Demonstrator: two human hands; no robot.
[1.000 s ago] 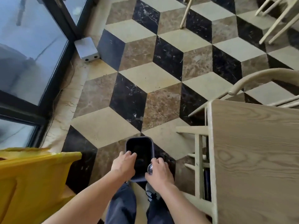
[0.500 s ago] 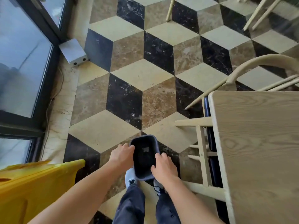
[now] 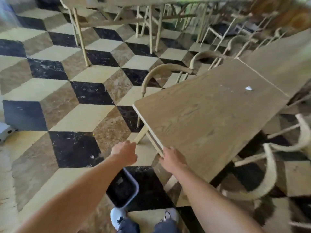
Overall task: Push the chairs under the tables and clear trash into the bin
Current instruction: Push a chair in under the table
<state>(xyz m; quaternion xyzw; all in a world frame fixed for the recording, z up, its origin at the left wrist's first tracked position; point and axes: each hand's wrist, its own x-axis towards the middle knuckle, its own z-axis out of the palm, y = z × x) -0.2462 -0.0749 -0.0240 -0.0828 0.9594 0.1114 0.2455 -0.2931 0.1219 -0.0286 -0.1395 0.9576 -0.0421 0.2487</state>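
Observation:
The dark plastic bin [image 3: 122,190] stands on the floor just in front of my shoes, below and between my forearms. My left hand [image 3: 124,153] hovers above it holding nothing, its fingers pointing toward the table leg. My right hand [image 3: 173,159] is at the near corner of the wooden table [image 3: 210,118], fingertips against its edge, also holding nothing. A small white scrap of trash [image 3: 248,88] lies on the far part of the tabletop. A curved-back chair [image 3: 158,71] sits tucked at the table's left side, with a second chair [image 3: 207,55] beyond it.
More curved-back chairs [image 3: 271,167] stand pulled out on the table's right side. A second table [image 3: 286,61] butts against the first. Other tables and chair legs [image 3: 80,36] fill the back. A white box [image 3: 5,132] sits at the left edge on the checkered floor.
Both hands have let go of the bin, which now rests on the floor. My view has swung up and right toward the table, and my hands have risen to its near corner.

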